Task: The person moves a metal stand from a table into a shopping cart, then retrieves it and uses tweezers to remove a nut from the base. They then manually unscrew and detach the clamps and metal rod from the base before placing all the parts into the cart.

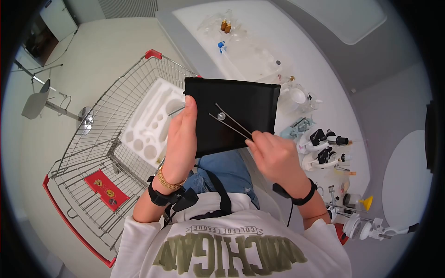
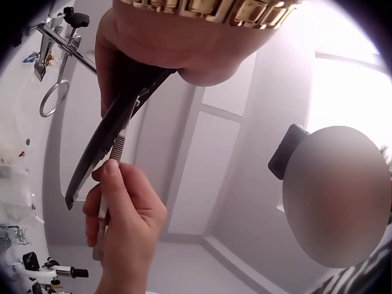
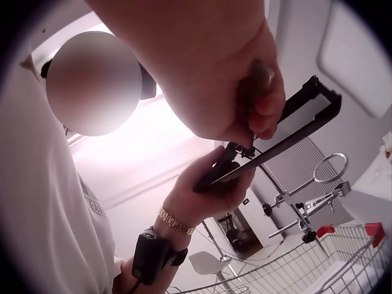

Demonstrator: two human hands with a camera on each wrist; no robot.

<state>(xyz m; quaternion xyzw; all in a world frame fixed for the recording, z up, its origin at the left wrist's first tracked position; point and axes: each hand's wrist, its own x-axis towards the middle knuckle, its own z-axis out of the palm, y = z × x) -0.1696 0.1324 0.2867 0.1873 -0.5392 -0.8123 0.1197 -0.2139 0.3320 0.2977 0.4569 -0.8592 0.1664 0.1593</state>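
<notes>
My left hand [image 1: 181, 134] grips the left edge of a shallow black tray [image 1: 204, 134], with its fingers partly hidden beneath. My right hand [image 1: 276, 155] pinches metal tweezers [image 1: 236, 129] over the tray's face, their two tips spread apart. Between the prongs, against the black surface, is a small shiny piece [image 1: 221, 116] with a six-sided outline. In the left wrist view the tweezers' ribbed grip [image 2: 117, 148] shows above the thumb of the right hand [image 2: 131, 208]. From the right wrist, the tray [image 3: 288, 141] appears tilted, with a raised rim.
A wire shopping cart [image 1: 99, 143] stands at the left, holding a white foam insert [image 1: 149, 121] with cut-outs. On the white table [image 1: 194, 16] are brown dropper bottles [image 1: 225, 26], microscopes [image 1: 322, 157], glassware [image 1: 296, 97] and a yellow funnel [image 1: 367, 203]. A stool [image 1: 37, 104] is farther left.
</notes>
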